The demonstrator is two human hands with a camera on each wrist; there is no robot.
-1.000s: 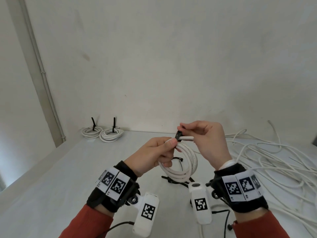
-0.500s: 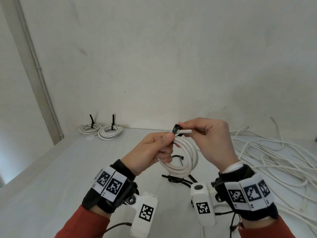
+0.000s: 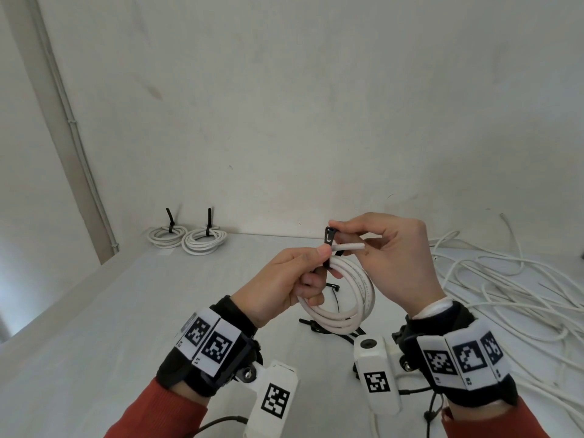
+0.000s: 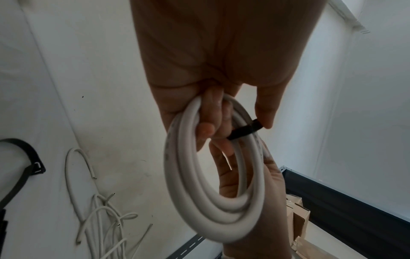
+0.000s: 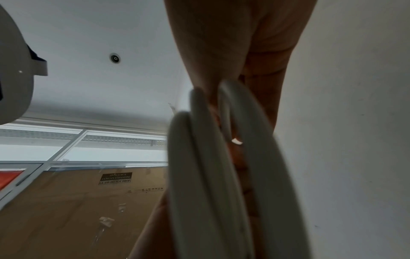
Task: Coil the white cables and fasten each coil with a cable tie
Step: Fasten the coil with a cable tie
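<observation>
A white cable coil hangs in the air above the table, held upright between both hands. My left hand grips the coil's top with fingers through the loop and thumb on top. A black cable tie wraps the coil's top; its head sticks up above the cable's free end. My right hand pinches the tie's head from the right. In the right wrist view the coil fills the middle, blurred, and the tie is hidden.
Two tied coils lie at the back left by the wall. A tangle of loose white cables covers the table's right side. Spare black ties lie on the white table under the coil.
Both hands and the coil have risen slightly. The tie's head now stands higher above the cable end, still pinched by the right hand. The grips are unchanged.
</observation>
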